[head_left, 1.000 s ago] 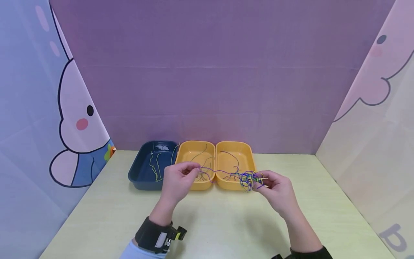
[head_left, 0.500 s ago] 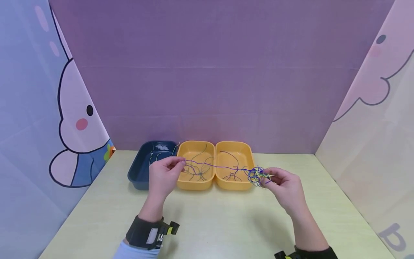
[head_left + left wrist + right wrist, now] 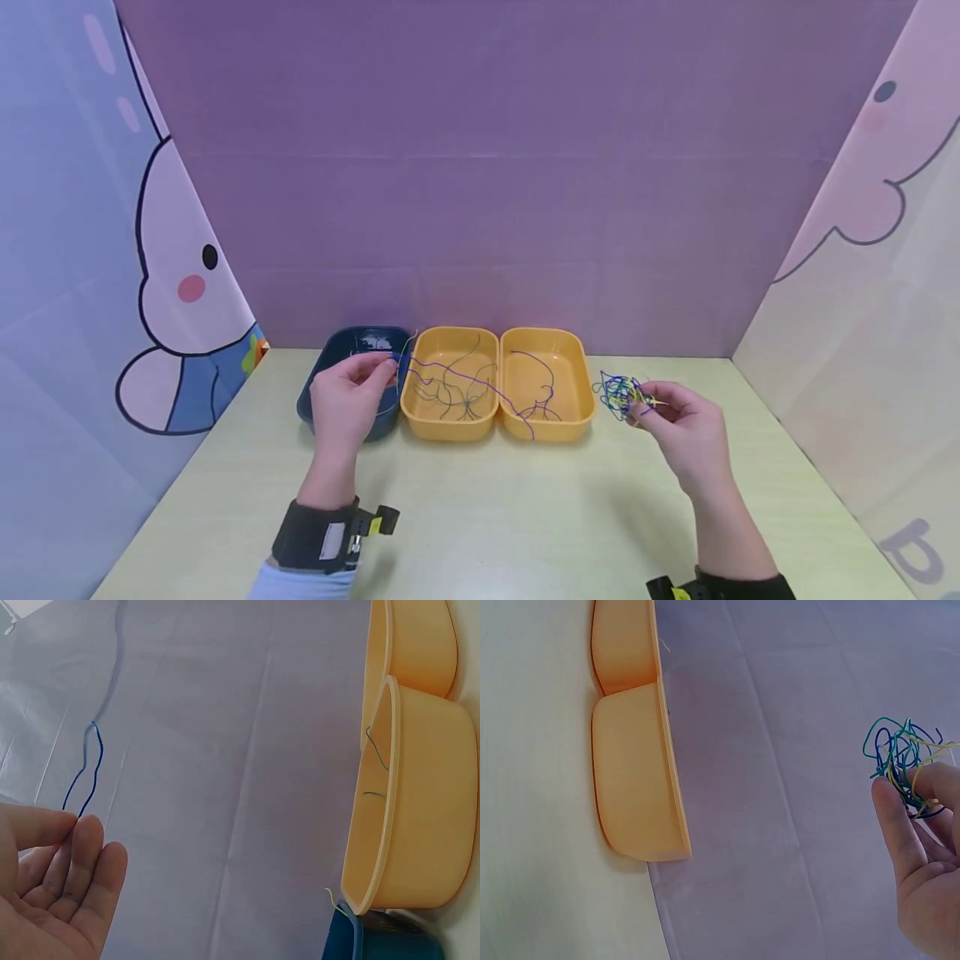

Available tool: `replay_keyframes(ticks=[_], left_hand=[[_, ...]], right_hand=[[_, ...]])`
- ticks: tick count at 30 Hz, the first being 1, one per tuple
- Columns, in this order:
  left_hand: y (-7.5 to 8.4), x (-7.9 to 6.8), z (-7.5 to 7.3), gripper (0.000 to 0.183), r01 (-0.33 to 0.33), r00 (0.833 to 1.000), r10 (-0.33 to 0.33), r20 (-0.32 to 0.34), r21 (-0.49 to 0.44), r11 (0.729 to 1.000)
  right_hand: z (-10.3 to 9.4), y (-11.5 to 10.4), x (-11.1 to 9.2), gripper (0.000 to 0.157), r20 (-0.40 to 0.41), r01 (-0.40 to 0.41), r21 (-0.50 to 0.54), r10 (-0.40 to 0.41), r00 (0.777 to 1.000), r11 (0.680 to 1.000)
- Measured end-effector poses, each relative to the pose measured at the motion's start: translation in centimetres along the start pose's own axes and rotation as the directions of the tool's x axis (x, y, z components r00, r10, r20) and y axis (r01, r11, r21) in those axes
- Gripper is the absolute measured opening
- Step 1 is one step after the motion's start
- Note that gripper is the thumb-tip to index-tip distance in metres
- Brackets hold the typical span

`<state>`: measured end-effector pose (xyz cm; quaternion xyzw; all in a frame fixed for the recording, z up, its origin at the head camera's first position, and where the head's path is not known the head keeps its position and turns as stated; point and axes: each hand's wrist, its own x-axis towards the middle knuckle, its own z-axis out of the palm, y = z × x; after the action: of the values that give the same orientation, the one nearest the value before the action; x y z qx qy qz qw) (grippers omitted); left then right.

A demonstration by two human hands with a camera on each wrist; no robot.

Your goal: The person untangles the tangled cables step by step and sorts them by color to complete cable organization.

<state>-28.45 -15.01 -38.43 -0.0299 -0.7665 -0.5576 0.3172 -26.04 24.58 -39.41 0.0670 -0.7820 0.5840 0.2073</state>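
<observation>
My left hand (image 3: 347, 404) pinches a long blue wire (image 3: 491, 386) between thumb and fingertips, in front of the dark blue tray. In the left wrist view the blue wire (image 3: 97, 765) is doubled near the fingertips. In the head view its free end trails right across both yellow trays, apart from the tangle. To the right of the trays, my right hand (image 3: 688, 429) pinches a tangle of blue, green and yellow wires (image 3: 619, 395). Loose loops of the tangle (image 3: 900, 750) stick out beyond the fingertips in the right wrist view.
A dark blue tray (image 3: 321, 383), a middle yellow tray (image 3: 450, 430) and a right yellow tray (image 3: 547, 431) stand side by side at the table's back. Green wires (image 3: 469, 352) lie in the middle one. A bluish wire (image 3: 551, 377) is in the right one. A purple backdrop (image 3: 480, 183) rises behind.
My left hand has moved left, drawing the blue wire out of the tangle until its end came free. My right hand has moved right with the tangle.
</observation>
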Motion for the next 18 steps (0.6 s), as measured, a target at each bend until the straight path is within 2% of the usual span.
replay_keyframes(ticks=[8, 13, 18], left_hand=[[-0.09, -0.26, 0.42, 0.018, 0.056, 0.997, -0.055, 0.047, -0.019, 0.998], [-0.02, -0.36, 0.62, 0.023, 0.067, 0.996, -0.067, 0.063, 0.0, 0.998], [-0.06, -0.33, 0.82, 0.02, 0.063, 0.996, -0.062, 0.065, -0.01, 0.998]], right_hand=[[0.19, -0.02, -0.02, 0.021, -0.005, -0.007, 0.012, 0.007, 1.0, 1.0], [0.3, -0.05, 0.0, 0.02, -0.001, 0.0, 0.018, 0.0, 1.0, 1.0], [0.29, 0.1, -0.03, 0.019, 0.002, -0.001, 0.011, 0.001, 1.0, 1.0]])
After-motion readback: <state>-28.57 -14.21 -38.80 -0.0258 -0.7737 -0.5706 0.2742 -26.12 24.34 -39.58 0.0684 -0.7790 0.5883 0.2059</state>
